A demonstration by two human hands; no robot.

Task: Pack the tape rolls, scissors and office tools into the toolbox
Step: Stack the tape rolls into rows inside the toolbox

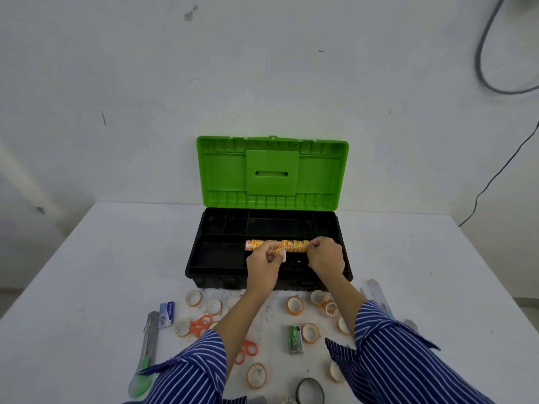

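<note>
The black toolbox (201,262) stands open on the white table, its green lid (272,172) upright. A row of orange-yellow tape rolls (293,245) lies across the front tray compartment. My left hand (262,268) pinches the row near its left part, a pale roll showing between its fingers. At the row's right end, my right hand (325,256) grips it with curled fingers. Several loose tape rolls (295,305) lie in front of the box. Orange scissors (201,325) and a second orange pair (248,349) lie by my left forearm.
A grey-green utility knife (147,355) and a blue staple box (166,314) lie at the front left. A green stapler-like tool (295,339) sits in the middle, a black tape ring (309,390) at the front edge, a clear ruler (376,293) on the right.
</note>
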